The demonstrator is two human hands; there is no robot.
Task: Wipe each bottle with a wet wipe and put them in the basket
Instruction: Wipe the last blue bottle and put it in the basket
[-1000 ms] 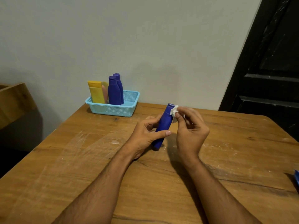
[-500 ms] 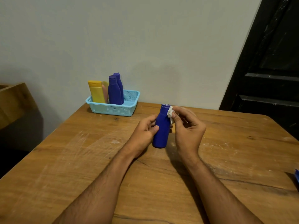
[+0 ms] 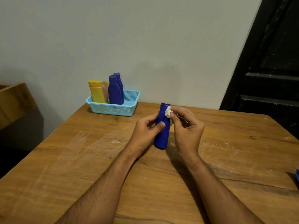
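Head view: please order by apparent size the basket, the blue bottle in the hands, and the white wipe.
1. basket, widest of the three even though it stands farther away.
2. blue bottle, held by the left hand; it is nearer, which flatters it.
3. wipe, a small wad pinched by the right hand.

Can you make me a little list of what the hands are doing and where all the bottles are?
left hand: grips the blue bottle, about upright
right hand: presses a white wet wipe against the bottle's neck
basket: light blue, at the table's far edge by the wall
in the basket: a yellow bottle, two blue bottles, a pinkish one partly hidden
table: wooden, scuffed
right edge: a blue thing, mostly out of view
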